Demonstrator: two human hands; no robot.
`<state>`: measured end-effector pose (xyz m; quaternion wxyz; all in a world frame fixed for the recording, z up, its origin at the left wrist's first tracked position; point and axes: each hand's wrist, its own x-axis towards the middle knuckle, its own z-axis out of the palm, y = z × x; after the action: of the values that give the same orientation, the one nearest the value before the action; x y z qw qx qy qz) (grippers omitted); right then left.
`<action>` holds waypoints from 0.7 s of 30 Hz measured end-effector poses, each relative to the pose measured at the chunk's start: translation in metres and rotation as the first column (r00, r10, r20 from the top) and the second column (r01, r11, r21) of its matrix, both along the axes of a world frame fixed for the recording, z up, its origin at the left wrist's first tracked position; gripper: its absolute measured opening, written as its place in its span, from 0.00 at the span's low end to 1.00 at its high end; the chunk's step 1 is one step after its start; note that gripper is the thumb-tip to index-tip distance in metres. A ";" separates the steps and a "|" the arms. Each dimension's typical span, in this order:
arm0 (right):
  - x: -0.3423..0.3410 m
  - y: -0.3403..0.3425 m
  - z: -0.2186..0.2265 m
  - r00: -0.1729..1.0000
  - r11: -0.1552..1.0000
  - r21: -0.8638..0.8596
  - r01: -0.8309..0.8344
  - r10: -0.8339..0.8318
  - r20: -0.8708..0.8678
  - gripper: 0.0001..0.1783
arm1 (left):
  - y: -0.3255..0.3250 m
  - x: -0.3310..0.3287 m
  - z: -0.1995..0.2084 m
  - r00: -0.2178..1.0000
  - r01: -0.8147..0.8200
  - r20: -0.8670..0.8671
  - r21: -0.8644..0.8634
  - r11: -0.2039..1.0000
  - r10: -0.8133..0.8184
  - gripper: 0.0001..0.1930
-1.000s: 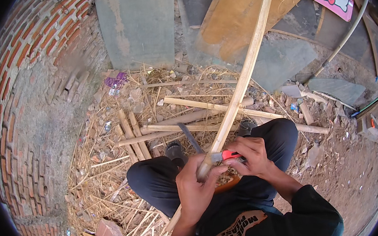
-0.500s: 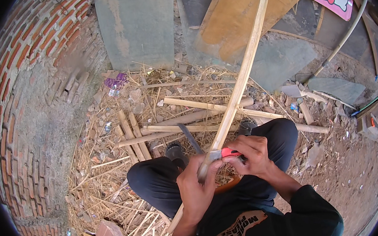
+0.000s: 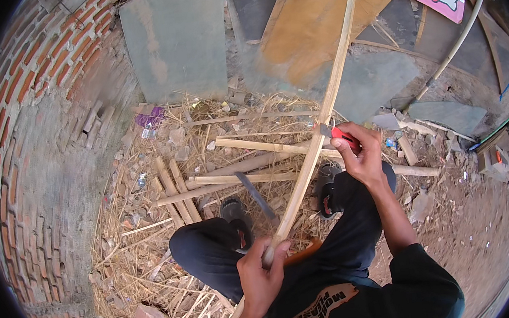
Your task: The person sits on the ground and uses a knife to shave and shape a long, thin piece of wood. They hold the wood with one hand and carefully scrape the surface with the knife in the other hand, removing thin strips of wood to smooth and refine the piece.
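I see a brick wall (image 3: 29,148) on the left and straw-strewn ground (image 3: 151,228) with cut bamboo pieces (image 3: 232,179). Long bamboo strip (image 3: 319,135) runs from my lap up across the ground to the leaning board (image 3: 321,26). Shaving looks partway: blade sits mid-strip, upper length left. Left hand (image 3: 259,280) fingers wrapped tight round the strip's lower part. Right hand (image 3: 359,150) fingers clenched on red-handled knife (image 3: 340,133), blade against the strip.

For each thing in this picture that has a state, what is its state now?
left hand: closed around the bamboo strip's lower part.
right hand: closed on the red-handled knife.
red-handled knife: blade against the strip.
bamboo strip: slanted, raised off the ground.
cut bamboo pieces: lying flat on straw.
long blade: lying on the ground.
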<state>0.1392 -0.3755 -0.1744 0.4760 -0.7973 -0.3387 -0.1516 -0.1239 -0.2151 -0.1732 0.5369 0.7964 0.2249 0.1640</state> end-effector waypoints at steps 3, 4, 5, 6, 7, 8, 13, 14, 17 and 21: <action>0.017 -0.004 0.005 0.999 1.000 -0.008 0.011 -0.012 -0.033 0.11 | 0.002 -0.006 0.000 1.000 0.002 -0.026 -0.018 1.000 -0.002 0.08; 0.025 -0.006 0.005 0.999 0.999 -0.018 0.032 -0.032 -0.038 0.11 | 0.002 -0.008 0.001 0.999 0.002 -0.038 -0.023 1.000 -0.003 0.08; 0.035 -0.008 0.005 0.998 0.998 -0.026 0.050 -0.051 -0.043 0.11 | 0.001 -0.009 0.003 0.999 0.004 -0.051 -0.035 0.999 -0.006 0.09; 0.044 -0.008 0.004 0.999 0.998 -0.014 0.054 -0.054 0.005 0.11 | 0.001 -0.010 0.006 0.998 0.006 -0.064 -0.046 0.999 -0.009 0.09; 0.053 -0.008 0.004 0.998 0.998 -0.007 0.068 -0.068 -0.009 0.12 | 0.001 -0.011 0.008 0.997 0.009 -0.077 -0.057 0.998 -0.013 0.09; 0.062 -0.009 0.005 0.996 0.996 0.000 0.084 -0.084 -0.022 0.12 | 0.001 -0.013 0.006 0.996 0.009 -0.083 -0.060 0.998 -0.014 0.09; 0.122 -0.020 -0.001 0.983 0.983 0.009 0.183 -0.183 -0.011 0.14 | 0.001 -0.034 -0.004 0.987 0.004 -0.163 -0.091 0.996 -0.019 0.09; 0.134 -0.023 -0.001 0.970 0.970 -0.067 0.232 -0.236 -0.051 0.17 | 0.003 -0.038 -0.008 0.984 0.017 -0.173 -0.076 0.997 -0.030 0.09; 0.188 -0.036 -0.009 0.928 0.926 -0.062 0.371 -0.373 -0.008 0.20 | 0.005 -0.051 -0.018 0.976 0.065 -0.204 -0.060 0.996 -0.076 0.10; 0.247 -0.063 -0.022 0.953 0.949 0.100 0.299 -0.302 0.011 0.23 | 0.007 -0.067 -0.027 0.968 0.100 -0.217 -0.128 0.987 -0.126 0.10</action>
<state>0.3860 -0.4388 -0.1966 0.4813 -0.8133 -0.2119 -0.2490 -0.1912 -0.2076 -0.1998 0.5619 0.7888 0.2474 0.0286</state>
